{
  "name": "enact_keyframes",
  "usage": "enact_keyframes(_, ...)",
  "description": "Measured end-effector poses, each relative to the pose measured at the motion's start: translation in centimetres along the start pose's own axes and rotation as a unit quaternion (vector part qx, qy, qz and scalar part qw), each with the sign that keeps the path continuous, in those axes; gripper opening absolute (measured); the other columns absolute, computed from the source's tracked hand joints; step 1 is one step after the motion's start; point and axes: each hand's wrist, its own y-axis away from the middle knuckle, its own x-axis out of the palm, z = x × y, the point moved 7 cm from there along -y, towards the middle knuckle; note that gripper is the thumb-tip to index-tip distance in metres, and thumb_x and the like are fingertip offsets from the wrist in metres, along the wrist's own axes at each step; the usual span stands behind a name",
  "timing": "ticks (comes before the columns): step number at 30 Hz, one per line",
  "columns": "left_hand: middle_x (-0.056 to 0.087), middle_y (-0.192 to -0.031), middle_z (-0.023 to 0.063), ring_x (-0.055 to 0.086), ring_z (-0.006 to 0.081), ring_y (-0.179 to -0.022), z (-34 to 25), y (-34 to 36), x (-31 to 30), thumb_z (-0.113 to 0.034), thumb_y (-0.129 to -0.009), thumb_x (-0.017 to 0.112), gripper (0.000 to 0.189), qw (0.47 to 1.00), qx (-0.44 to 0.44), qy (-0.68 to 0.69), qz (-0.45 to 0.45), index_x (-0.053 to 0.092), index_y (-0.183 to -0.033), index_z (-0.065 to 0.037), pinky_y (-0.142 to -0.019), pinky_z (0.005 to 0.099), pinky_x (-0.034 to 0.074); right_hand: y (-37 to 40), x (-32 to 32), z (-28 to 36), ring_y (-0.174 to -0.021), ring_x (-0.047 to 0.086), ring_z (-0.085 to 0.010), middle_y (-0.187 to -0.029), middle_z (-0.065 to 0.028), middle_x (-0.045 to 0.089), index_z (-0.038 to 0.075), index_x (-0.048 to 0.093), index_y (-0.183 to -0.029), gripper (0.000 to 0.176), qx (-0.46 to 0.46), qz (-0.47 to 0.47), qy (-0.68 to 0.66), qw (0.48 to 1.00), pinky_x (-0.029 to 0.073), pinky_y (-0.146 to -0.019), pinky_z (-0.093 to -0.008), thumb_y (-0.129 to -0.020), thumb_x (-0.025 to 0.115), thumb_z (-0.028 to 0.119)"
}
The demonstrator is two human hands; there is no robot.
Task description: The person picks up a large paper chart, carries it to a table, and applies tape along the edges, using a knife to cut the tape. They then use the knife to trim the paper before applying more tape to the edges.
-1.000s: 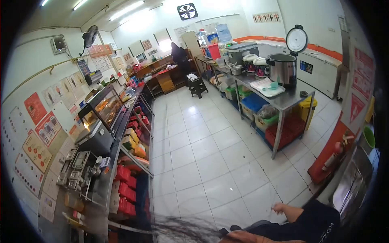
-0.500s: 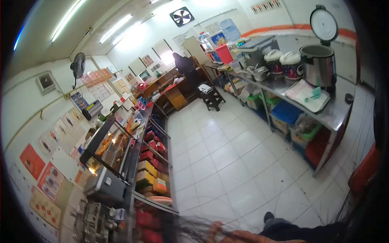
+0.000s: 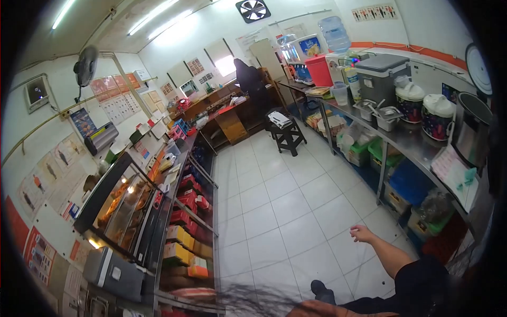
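Note:
My right hand [image 3: 362,233] is held out over the white tiled floor, below a bare forearm and a dark sleeve. Its fingers look loosely curled, with nothing visible in them, and it touches nothing. At the bottom edge, part of my left hand [image 3: 317,307] shows, cut off by the frame and partly behind blurred dark strands of hair; its fingers cannot be made out. On the left, nearest to that hand, stands a metal counter with a lit glass food warmer [image 3: 124,203] and a grey cooler box [image 3: 113,274]. My shoe [image 3: 321,289] is on the floor.
A steel table on the right holds a grey cooler [image 3: 381,79], white-lidded jugs [image 3: 437,116], metal containers [image 3: 388,117] and a large pot [image 3: 473,129]. Boxes [image 3: 179,253] fill the left shelves. Ahead, a black stool [image 3: 288,138] stands near a person in dark clothing [image 3: 248,87].
The view has moved forward and turned, so the stool and both counters appear closer. My right hand has come into view at the right. The large pot has shifted toward the right edge.

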Motion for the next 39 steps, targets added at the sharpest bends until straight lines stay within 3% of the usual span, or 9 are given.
enact_keyframes(4, 0.065, -0.102, 0.0135, 0.065, 0.0209, -0.077, -11.9, -7.3, 1.9, -0.029, -0.092, 0.055, 0.035, 1.0, 0.009, -0.019, 0.003, 0.051, -0.115, -0.004, -0.064, 0.0314, 0.052, -4.9, 6.1, -5.4, -0.076, 0.066, -0.0184, -0.096, -0.0107, 0.065, 0.013, 0.057, -0.12, 0.047, 0.121, 0.193, 0.15, 0.962, 0.051, -0.061, -0.0349, -0.086, 0.061, 0.046)
enact_keyframes(6, 0.065, -0.103, 0.0135, 0.065, 0.0209, -0.077, -19.1, -10.9, 2.6, -0.03, -0.092, 0.055, 0.035, 0.999, 0.032, -0.043, 0.01, 0.051, -0.116, -0.004, -0.065, 0.0315, 0.052, -3.7, 8.8, -8.4, -0.107, 0.06, -0.0299, -0.114, -0.0196, 0.062, 0.007, 0.052, -0.13, 0.082, 0.091, 0.188, 0.249, 0.946, 0.046, -0.091, -0.0402, -0.076, 0.059, 0.068)
enact_keyframes(10, 0.065, -0.104, 0.0135, 0.065, 0.021, -0.077, -38.8, -19.7, 6.4, -0.031, -0.092, 0.055, 0.037, 0.986, 0.137, -0.092, 0.038, 0.051, -0.117, -0.004, -0.065, 0.0315, 0.051, -0.1, 9.5, -9.8, -0.123, 0.047, -0.0335, -0.136, -0.023, 0.045, -0.005, 0.046, -0.131, 0.087, 0.296, -0.019, -0.175, 0.939, 0.038, -0.102, -0.0434, -0.081, 0.053, 0.066)
enact_keyframes(17, 0.065, -0.102, 0.0133, 0.065, 0.0208, -0.079, -73.7, -26.0, 26.4, -0.033, -0.093, 0.055, 0.037, 0.929, 0.316, -0.179, 0.064, 0.05, -0.115, -0.003, -0.065, 0.0311, 0.051, -16.0, 5.7, -2.6, -0.121, 0.049, -0.032, -0.134, -0.0219, 0.046, -0.003, 0.048, -0.129, 0.083, 0.364, 0.079, -0.208, 0.904, 0.041, -0.098, -0.0462, -0.084, 0.049, 0.066)
enact_keyframes(21, 0.065, -0.102, 0.0129, 0.065, 0.0214, -0.079, -70.5, -38.0, 30.3, -0.03, -0.093, 0.055, 0.037, 0.912, 0.297, -0.208, 0.192, 0.05, -0.119, -0.004, -0.062, 0.0309, 0.051, -31.9, -0.3, -3.4, -0.115, 0.054, -0.0286, -0.129, -0.019, 0.05, 0.001, 0.053, -0.126, 0.076, 0.46, 0.151, -0.056, 0.873, 0.046, -0.09, -0.0498, -0.086, 0.044, 0.065)
enact_keyframes(26, 0.064, -0.101, 0.012, 0.065, 0.0215, -0.079, -66.1, -39.7, 33.6, -0.03, -0.093, 0.054, 0.037, 0.987, 0.051, -0.14, 0.068, 0.051, -0.118, -0.004, -0.062, 0.0318, 0.051, -55.5, -6.8, -11.7, -0.101, 0.063, -0.0301, -0.134, -0.0173, 0.05, 0.003, 0.052, -0.128, 0.064, 0.359, 0.227, 0.127, 0.896, 0.052, -0.078, -0.0464, -0.088, 0.052, 0.052)
enact_keyframes(30, 0.063, -0.099, 0.0114, 0.064, 0.0216, -0.079, -70.0, -44.3, 37.9, -0.031, -0.093, 0.054, 0.036, 0.997, -0.006, -0.067, 0.03, 0.052, -0.116, -0.003, -0.061, 0.0326, 0.051, -71.3, -15.0, 8.6, -0.087, 0.066, -0.0295, -0.109, -0.0128, 0.061, 0.006, 0.051, -0.124, 0.048, 0.329, 0.135, 0.097, 0.93, 0.052, -0.072, -0.0483, -0.09, 0.055, 0.04)
enact_keyframes(37, 0.063, -0.097, 0.0103, 0.064, 0.0217, -0.079, -82.4, -55.0, 44.0, -0.031, -0.093, 0.053, 0.035, 0.999, -0.046, -0.02, 0.016, 0.053, -0.114, -0.003, -0.061, 0.034, 0.052, -97.1, -16.2, 17.8, -0.079, 0.068, -0.0286, -0.103, -0.013, 0.064, 0.007, 0.054, -0.119, 0.039, 0.296, 0.028, 0.017, 0.955, 0.053, -0.068, -0.0452, -0.088, 0.056, 0.031)
enact_keyframes(39, 0.062, -0.096, 0.0099, 0.064, 0.0217, -0.079, -86.4, -57.5, 44.9, -0.031, -0.093, 0.053, 0.035, 0.999, -0.035, -0.021, 0.019, 0.053, -0.114, -0.003, -0.061, 0.0344, 0.052, -101.1, -15.1, 22.1, -0.077, 0.068, -0.027, -0.101, -0.0146, 0.066, 0.006, 0.059, -0.113, 0.035, 0.331, 0.136, 0.126, 0.925, 0.053, -0.068, -0.0448, -0.087, 0.056, 0.029)
